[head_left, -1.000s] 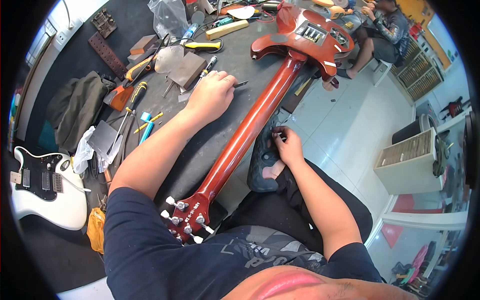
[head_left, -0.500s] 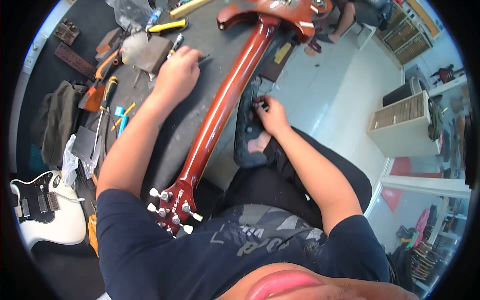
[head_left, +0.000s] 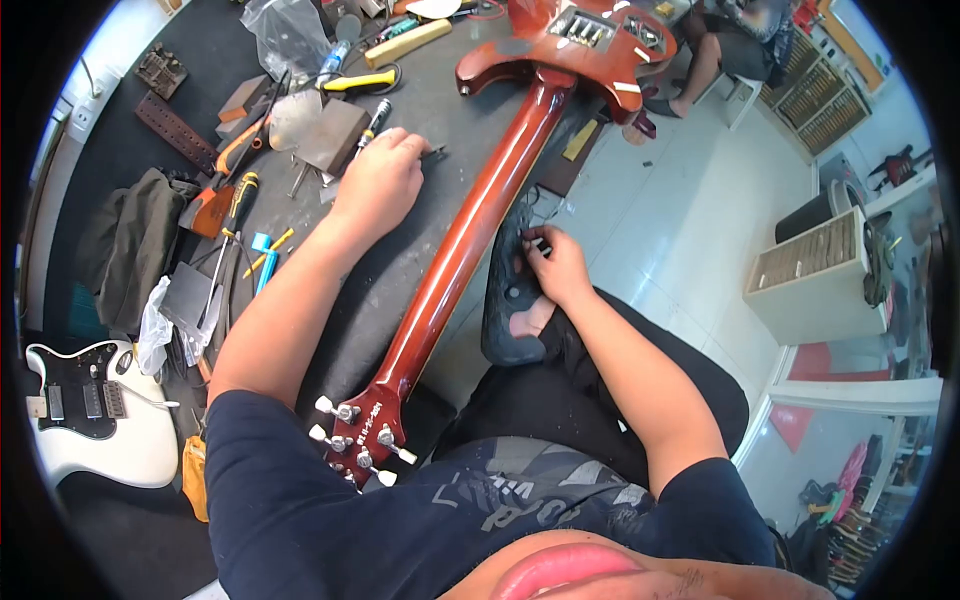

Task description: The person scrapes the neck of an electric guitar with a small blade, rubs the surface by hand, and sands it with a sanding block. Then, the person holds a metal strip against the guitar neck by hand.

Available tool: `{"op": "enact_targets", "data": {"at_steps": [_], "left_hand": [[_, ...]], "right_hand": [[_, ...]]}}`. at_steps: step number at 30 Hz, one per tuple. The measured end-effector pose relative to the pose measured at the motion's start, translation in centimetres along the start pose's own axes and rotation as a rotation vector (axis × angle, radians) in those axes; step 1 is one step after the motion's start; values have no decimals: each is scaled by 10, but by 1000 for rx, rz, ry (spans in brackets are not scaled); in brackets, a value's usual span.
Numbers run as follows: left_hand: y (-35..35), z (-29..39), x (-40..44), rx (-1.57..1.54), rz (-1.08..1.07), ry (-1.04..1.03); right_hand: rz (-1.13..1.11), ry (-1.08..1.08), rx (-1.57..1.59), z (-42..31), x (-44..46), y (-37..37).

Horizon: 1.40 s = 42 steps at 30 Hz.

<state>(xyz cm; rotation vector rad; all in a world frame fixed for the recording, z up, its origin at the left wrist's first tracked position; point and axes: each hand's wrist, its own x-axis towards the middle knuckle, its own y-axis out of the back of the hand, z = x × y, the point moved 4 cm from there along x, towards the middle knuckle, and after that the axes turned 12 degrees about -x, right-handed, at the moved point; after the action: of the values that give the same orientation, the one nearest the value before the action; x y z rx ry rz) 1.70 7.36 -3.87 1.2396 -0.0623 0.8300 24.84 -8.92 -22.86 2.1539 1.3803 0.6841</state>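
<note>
A reddish-brown guitar (head_left: pixel 470 235) lies back up across the dark workbench, its headstock (head_left: pixel 365 432) with white tuner buttons close to my body. Left of its neck, my left hand (head_left: pixel 382 180) rests over the bench with fingers closed. A small dark pointed tool (head_left: pixel 433 152) sticks out from its fingertips, apart from the neck. On the other side of the neck, my right hand (head_left: pixel 558 265) is down by a dark shoe (head_left: pixel 508 325) on my raised foot. Its fingers are curled together, and what they hold, if anything, is hidden.
Beside my left hand are a metal block (head_left: pixel 335 138), a screwdriver (head_left: pixel 240 203) and a yellow-handled tool (head_left: pixel 360 80). A white guitar body (head_left: pixel 110 430) lies at the far left. Another person's leg (head_left: pixel 697 75) shows beyond the guitar, and a cabinet (head_left: pixel 815 265) stands right.
The whole view has shifted, so the bench and guitar appear lower and further right. Both hands keep nearly the same places and closed shape.
</note>
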Motion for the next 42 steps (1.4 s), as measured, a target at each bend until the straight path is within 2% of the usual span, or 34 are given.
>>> {"op": "enact_targets", "data": {"at_steps": [10,12,14,18,19,22,28,31,35,36,40,42], "left_hand": [[0,1,-1,24,-20,17],[-1,1,-1,20,-12,23],[-2,-1,-2,16,-11,8],[0,0,-2,17,-13,11],[0,0,-2,20,-23,15],[-1,-1,-3,13,-1,7],[-2,-3,-2,-11,9,11],[-4,-5,-2,2,-5,-7],[-4,-3,-1,26,-36,69],[-8,-9,0,27,-18,34],[3,8,2,-157,105,-68],[4,26,1,-185,78,-154]], "right_hand": [[-13,-72,18,3,-3,-3],[18,-1,-2,3,-2,-4],[-21,-62,38,-12,-5,3],[15,18,25,-9,-2,0],[-22,-32,63,-11,-3,1],[13,20,55,-8,-3,-1],[-48,-72,39,-16,-5,4],[-24,-46,34,-4,-3,-2],[6,-5,-26,3,-2,-3],[36,23,-88,9,-1,-4],[102,-25,82,-6,0,13],[109,-26,126,-11,1,18]]}}
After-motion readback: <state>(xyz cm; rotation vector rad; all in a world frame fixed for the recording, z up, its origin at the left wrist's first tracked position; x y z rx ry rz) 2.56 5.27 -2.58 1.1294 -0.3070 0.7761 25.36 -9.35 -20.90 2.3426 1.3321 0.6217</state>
